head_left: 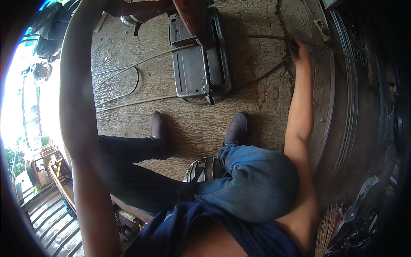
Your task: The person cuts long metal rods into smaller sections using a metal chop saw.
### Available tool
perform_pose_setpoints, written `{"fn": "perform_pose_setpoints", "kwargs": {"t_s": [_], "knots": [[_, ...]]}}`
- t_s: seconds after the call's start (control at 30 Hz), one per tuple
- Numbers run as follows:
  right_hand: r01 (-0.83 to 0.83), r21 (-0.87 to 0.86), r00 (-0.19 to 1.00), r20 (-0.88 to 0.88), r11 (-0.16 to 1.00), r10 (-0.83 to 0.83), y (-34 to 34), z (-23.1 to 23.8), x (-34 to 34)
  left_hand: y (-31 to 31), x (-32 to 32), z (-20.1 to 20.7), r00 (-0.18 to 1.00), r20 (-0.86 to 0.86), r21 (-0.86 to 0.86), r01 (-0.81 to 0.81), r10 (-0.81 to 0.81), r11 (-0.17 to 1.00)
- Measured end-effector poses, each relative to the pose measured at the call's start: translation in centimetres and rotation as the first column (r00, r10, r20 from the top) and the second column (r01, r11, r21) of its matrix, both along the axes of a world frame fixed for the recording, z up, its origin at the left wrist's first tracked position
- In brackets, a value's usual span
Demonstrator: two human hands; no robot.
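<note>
The right hand [300, 50] grasps 1 thin rod [257, 37], probably light and springy, best held nearer the saw [190, 70]. For the left hand [114, 7], I cannot tell.

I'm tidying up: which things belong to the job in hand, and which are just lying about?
Job, it seems: red-and-grey machine; thin rod at the right hand.
Lying about, apparently: straw bristles; long strips along the right.
</note>
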State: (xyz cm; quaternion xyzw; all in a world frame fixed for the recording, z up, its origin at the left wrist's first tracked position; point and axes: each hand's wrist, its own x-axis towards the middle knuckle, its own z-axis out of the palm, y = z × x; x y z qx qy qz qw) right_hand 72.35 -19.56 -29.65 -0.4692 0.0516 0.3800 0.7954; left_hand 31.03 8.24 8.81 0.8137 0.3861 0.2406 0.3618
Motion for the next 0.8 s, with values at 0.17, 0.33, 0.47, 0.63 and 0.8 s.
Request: {"fn": "perform_pose_setpoints", "kwargs": {"t_s": [0.17,0.33,0.47,0.63,0.8], "knots": [[-0.091,-0.001,0.996,-0.009,0.996,0.091,0.0,1.0,0.1,0.3,-0.1,0.0,1.0,0.006,0.011,0.018,-0.018,1.0],[-0.115,0.054,0.993,-0.018,0.992,0.116,0.4,1.4,-0.6,0.4,0.0,0.1,0.999,0.003,0.013,0.032,-0.032,0.999],[-0.169,0.086,0.986,0.007,0.982,0.169,-0.1,1.7,-1.3,0.5,0.0,0.1,0.999,0.001,0.014,0.038,-0.038,0.999],[-0.175,0.055,0.984,0.027,0.983,0.174,0.2,2.3,-1.8,0.6,0.2,-0.1,0.999,0.003,0.01,0.041,-0.041,0.999],[-0.19,0.04,0.981,0.047,0.981,0.188,1.9,2.0,-2.7,0.7,0.3,-0.1,0.998,-0.002,0.012,0.057,-0.057,0.998]]}}
